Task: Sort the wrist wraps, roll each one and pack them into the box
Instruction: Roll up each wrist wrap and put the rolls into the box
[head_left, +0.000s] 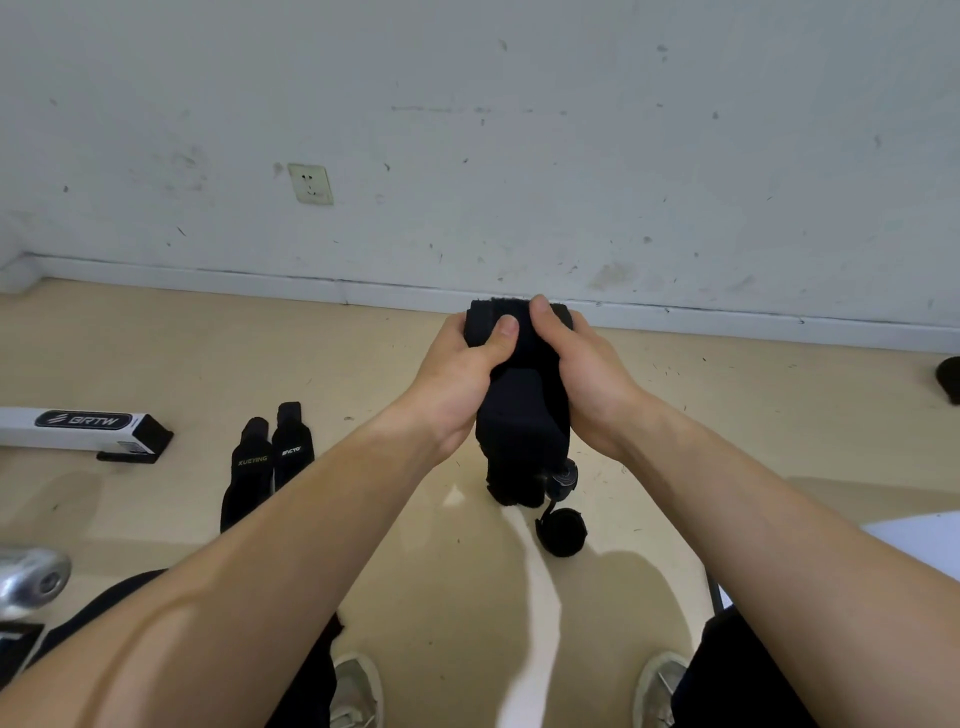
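Observation:
I hold a black wrist wrap (522, 415) up in front of me, above the floor. Its top end is partly rolled, and the rest hangs down between my wrists. My left hand (460, 371) grips the roll from the left with the thumb on its front. My right hand (576, 364) grips it from the right, thumb over the top. A rolled black wrap (562, 531) lies on the floor below, with a small grey roll (565, 475) just above it. Two flat black wraps (265, 467) with printed labels lie at the left. The white box (78, 428) lies at the far left.
A white wall with a socket (310, 183) stands close behind. My shoes (358, 691) and dark trousers are at the bottom edge. A metal object (31, 577) sits at the lower left, a dark item (949, 379) at the right edge, and a white sheet (919, 545) at the lower right.

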